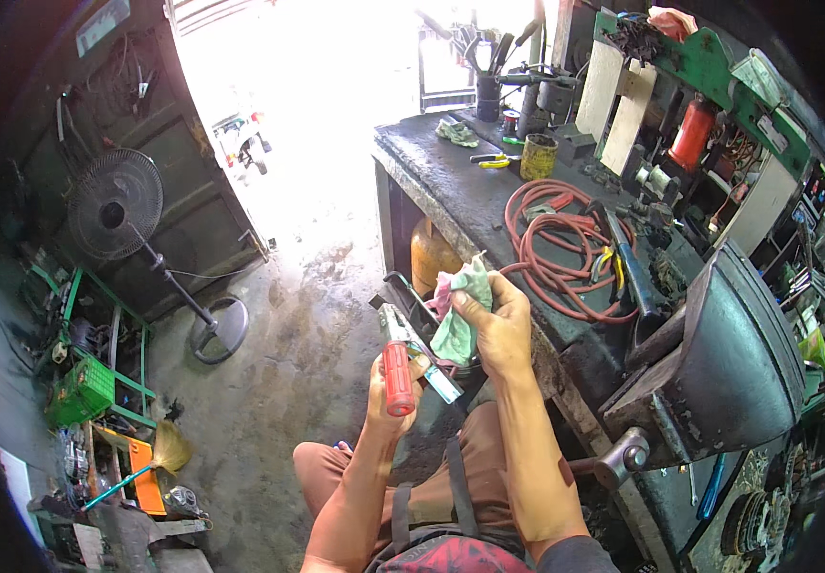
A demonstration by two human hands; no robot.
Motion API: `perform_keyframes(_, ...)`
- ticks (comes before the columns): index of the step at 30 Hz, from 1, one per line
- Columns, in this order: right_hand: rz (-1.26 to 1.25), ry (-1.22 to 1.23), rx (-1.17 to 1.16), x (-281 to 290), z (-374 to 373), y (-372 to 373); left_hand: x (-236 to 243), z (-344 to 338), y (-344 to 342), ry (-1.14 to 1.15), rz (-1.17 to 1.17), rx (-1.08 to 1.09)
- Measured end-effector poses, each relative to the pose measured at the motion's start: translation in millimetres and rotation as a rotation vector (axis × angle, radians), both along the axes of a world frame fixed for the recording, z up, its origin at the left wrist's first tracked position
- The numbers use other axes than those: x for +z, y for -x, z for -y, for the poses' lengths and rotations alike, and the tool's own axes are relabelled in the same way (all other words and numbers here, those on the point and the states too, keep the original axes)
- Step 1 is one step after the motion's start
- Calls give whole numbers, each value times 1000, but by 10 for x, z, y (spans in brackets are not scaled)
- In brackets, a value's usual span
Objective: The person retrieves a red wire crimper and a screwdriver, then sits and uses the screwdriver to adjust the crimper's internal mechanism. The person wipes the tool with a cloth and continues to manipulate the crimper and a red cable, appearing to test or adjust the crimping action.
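Observation:
My left hand (pixel 384 406) is closed around a hand tool with a ribbed red handle (pixel 398 379) and a grey metal head. A thin metal bar with a pale blue end (pixel 444 386) slants beside that handle; whether it belongs to the same tool I cannot tell. In front of me my right hand (pixel 506 329) pinches a crumpled pale green rag (pixel 460 320), with a pink part showing at its left. The rag hangs just right of the tool's head. Behind both, dark metal rods (pixel 411 291) are partly hidden.
On the workbench (pixel 422 158) at right lie a coiled red hose (pixel 565 248), yellow-handled pliers (pixel 496 160), another rag (pixel 457 132) and a yellow can (pixel 539 156). A large vise (pixel 708 363) juts out near my right arm. A standing fan (pixel 116 205) and a green crate (pixel 83 392) are at left.

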State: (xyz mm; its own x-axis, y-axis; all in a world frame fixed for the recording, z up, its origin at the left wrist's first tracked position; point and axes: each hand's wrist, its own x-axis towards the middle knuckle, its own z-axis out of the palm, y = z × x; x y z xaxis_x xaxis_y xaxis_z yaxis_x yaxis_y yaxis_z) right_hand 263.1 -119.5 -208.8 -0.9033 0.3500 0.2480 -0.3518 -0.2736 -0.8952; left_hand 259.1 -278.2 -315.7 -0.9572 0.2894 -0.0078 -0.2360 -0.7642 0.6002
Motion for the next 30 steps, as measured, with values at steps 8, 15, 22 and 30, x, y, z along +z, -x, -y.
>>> perform_keyframes(8, -194, 309, -55, 152, -242, 75, -71, 47, 109, 10, -51, -1)
perform_keyframes(15, 6, -76, 2, -118, 152, -3, -10, 73, 72, -14, 37, -55)
perform_keyframes(22, 9, 153, -137, -15, -115, 207, 92, 18, 18, -68, -72, -84)
perform_keyframes(30, -83, 288, -4, -99, -111, -13, 73, 8, 99, 13, -85, 14)
